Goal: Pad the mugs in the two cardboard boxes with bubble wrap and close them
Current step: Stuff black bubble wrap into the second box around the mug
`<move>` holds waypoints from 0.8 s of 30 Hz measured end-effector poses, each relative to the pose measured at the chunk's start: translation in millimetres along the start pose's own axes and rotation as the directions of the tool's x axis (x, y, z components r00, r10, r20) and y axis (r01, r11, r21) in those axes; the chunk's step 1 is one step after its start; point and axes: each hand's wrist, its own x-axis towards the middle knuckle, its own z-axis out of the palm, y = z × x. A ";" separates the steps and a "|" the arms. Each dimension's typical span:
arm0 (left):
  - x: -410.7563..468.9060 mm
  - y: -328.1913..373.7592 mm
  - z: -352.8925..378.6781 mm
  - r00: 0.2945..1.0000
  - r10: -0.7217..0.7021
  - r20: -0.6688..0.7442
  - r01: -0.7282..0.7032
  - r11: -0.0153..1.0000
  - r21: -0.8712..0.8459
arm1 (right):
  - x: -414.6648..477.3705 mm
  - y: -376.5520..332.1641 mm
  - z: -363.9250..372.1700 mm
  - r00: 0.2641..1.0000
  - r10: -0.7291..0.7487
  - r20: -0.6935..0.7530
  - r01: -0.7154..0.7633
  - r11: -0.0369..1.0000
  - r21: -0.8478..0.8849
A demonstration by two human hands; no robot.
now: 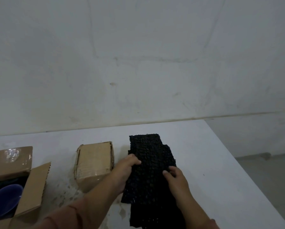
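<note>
cardboard first, at the lower left of the frame: an open box (17,176) sits on the white table (204,154), partly cut off by the frame edge. its flaps stand up, and the far flap carries a shiny patch of clear tape. down inside it there's a blue mug (5,200) lying tilted against dark padding, its rim facing up toward the camera.

moving right, near the centre-left, a closed box (94,162) rests flat on the table, top flaps folded down and taped over, well apart from the open one. the tabletop in front of it looks mottled and stained.

just beside that box comes the left hand (127,169), reaching in from the bottom of the frame with a sleeve at the forearm. its fingers are curled over the left edge of the black bubble wrap (151,156), grasping it.

the wrap itself is a long dark strip in the lower centre. its far end lies on the table and its near end runs off the bottom edge, with a second layer showing underneath.

on its right side the right hand (175,177) has thumb and bent fingertips pinching into the bubbled surface.

behind it all is a pale scuffed wall (138,55), and grey floor (270,179) shows at the far right past the table edge.
</note>
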 end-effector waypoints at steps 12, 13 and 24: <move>-63.5 64.2 -84.5 0.928 0.301 -0.220 -0.273 0.951 0.146 | -26.9 -90.9 34.6 0.922 -0.299 0.244 0.132 0.838 0.530; -67.6 67.5 -93.8 0.936 0.312 -0.163 -0.295 0.948 0.120 | -30.5 -100.6 38.3 0.904 -0.357 0.233 0.223 0.862 0.455; -115.2 94.7 -183.0 0.753 0.648 -0.113 -0.195 0.384 0.902 | -83.9 -175.1 100.5 0.740 -0.651 0.170 0.672 0.724 -0.156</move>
